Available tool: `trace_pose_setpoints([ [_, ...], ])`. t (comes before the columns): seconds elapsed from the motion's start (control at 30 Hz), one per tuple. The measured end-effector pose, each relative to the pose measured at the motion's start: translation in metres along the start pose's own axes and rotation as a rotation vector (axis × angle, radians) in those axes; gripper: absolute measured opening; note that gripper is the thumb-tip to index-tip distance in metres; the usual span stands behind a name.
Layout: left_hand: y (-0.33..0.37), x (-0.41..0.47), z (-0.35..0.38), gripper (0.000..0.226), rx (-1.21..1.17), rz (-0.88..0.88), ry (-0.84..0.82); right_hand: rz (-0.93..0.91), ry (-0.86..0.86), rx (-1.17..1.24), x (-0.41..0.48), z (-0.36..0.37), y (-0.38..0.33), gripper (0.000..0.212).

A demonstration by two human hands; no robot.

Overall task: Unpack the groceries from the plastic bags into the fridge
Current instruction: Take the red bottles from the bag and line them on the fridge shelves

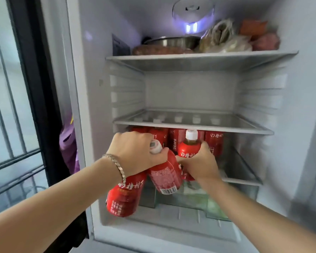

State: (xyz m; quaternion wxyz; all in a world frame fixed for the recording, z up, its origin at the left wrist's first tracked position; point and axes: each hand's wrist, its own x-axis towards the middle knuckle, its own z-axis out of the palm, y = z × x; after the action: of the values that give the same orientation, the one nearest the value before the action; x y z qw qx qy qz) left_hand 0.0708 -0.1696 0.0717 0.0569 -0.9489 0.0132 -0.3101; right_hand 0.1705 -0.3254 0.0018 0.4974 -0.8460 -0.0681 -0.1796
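Under the fridge shelf (190,127), left hand (135,152) grip clamps two tilted bottles (164,176), right hand (199,163) wraps seemingly one upright bottle (189,148)

Lower fridge shelf (244,179) with red juice bottles (214,143), middle shelf (193,125) bare

I have both arms stretched forward, left hand (135,152) clenched knuckles-up, a bracelet (117,166) at that wrist; right hand (199,161) closed, fingers curled away.
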Motion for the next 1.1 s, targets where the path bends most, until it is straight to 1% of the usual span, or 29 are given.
trace_pose_setpoints([
  [0.07,-0.006,0.017,0.015,0.048,-0.007,0.002,0.001,0.006,-0.045,-0.030,0.025,0.010,0.004,0.073],
  [0.13,-0.010,0.028,0.024,0.048,0.000,0.011,-0.011,-0.001,-0.069,-0.093,0.041,0.016,0.006,0.077],
  [0.23,-0.017,0.043,0.042,0.048,-0.014,0.039,-0.017,-0.048,-0.006,-0.397,0.057,0.031,0.011,0.087],
  [0.3,-0.021,0.050,0.051,0.048,-0.034,0.056,-0.023,0.001,-0.009,-0.462,0.068,0.040,0.010,0.093],
  [0.37,-0.025,0.055,0.056,0.048,-0.044,0.071,-0.030,0.081,-0.044,-0.399,0.076,0.047,0.006,0.093],
  [0.47,-0.031,0.063,0.061,0.050,-0.054,0.083,-0.031,0.076,-0.072,-0.324,0.083,0.058,0.008,0.080],
  [0.5,-0.033,0.065,0.062,0.050,-0.058,0.086,-0.026,0.066,-0.086,-0.282,0.083,0.060,0.011,0.072],
  [0.53,-0.036,0.066,0.064,0.051,-0.060,0.092,-0.020,0.065,-0.110,-0.216,0.083,0.062,0.013,0.061],
  [0.6,-0.040,0.070,0.065,0.051,-0.064,0.100,-0.016,0.050,-0.165,-0.041,0.077,0.057,0.011,0.031],
  [0.63,-0.041,0.071,0.064,0.051,-0.066,0.102,-0.023,0.035,-0.167,0.052,0.071,0.051,0.007,0.023],
  [0.7,-0.040,0.076,0.063,0.052,-0.069,0.112,-0.029,-0.047,-0.182,0.220,0.055,0.035,-0.007,0.028],
  [0.73,-0.038,0.079,0.062,0.051,-0.071,0.117,-0.024,-0.106,-0.262,0.320,0.046,0.025,-0.012,0.032],
  [0.77,-0.036,0.083,0.059,0.050,-0.078,0.118,-0.009,-0.148,-0.397,0.409,0.037,0.020,-0.017,0.037],
  [0.8,-0.032,0.087,0.058,0.048,-0.090,0.120,0.008,-0.173,-0.514,0.432,0.029,0.017,-0.021,0.044],
  [0.83,-0.026,0.092,0.057,0.047,-0.102,0.127,0.025,-0.201,-0.554,0.378,0.024,0.017,-0.021,0.054],
  [0.87,-0.021,0.095,0.057,0.048,-0.107,0.134,0.035,-0.244,-0.513,0.281,0.023,0.019,-0.020,0.064],
  [0.93,-0.007,0.099,0.061,0.050,-0.117,0.153,0.047,-0.296,-0.272,0.150,0.023,0.022,-0.016,0.071],
  [1.0,0.009,0.104,0.066,0.052,-0.156,0.172,0.060,-0.271,-0.113,0.137,0.023,0.021,-0.009,0.074],
  [1.1,0.031,0.110,0.069,0.055,-0.224,0.207,0.114,-0.169,0.026,0.218,0.024,0.016,0.015,0.073],
])
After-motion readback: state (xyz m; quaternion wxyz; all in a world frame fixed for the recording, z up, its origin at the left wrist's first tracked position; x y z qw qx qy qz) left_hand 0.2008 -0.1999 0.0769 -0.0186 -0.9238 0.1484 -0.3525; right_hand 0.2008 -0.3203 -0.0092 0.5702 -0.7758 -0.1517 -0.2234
